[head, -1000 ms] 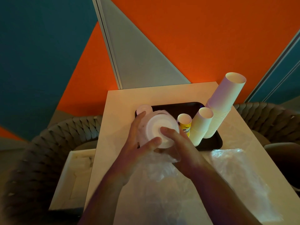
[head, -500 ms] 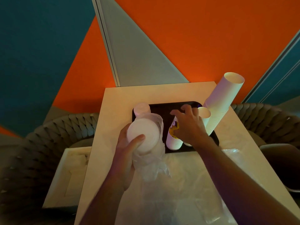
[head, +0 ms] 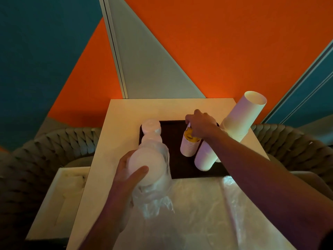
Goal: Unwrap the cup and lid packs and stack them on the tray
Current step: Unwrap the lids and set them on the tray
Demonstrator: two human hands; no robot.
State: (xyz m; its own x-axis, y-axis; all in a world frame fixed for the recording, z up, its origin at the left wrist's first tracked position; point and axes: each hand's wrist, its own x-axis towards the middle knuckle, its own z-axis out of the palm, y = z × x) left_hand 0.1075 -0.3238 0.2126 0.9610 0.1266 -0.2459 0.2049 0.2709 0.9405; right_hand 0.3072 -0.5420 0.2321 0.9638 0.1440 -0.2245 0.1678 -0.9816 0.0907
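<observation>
Lid pack [head: 146,166] upright in left hand [head: 126,175], wrap trailing down

No readable text anywhere (the yellow-printed cup [head: 189,141] shows only a blur).

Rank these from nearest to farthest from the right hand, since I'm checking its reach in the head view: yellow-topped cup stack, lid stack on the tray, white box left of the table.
1. Yellow-topped cup stack: gripped by the right hand, mid-tray.
2. Lid stack: tray's far left corner.
3. White box: off the table, far left.
</observation>
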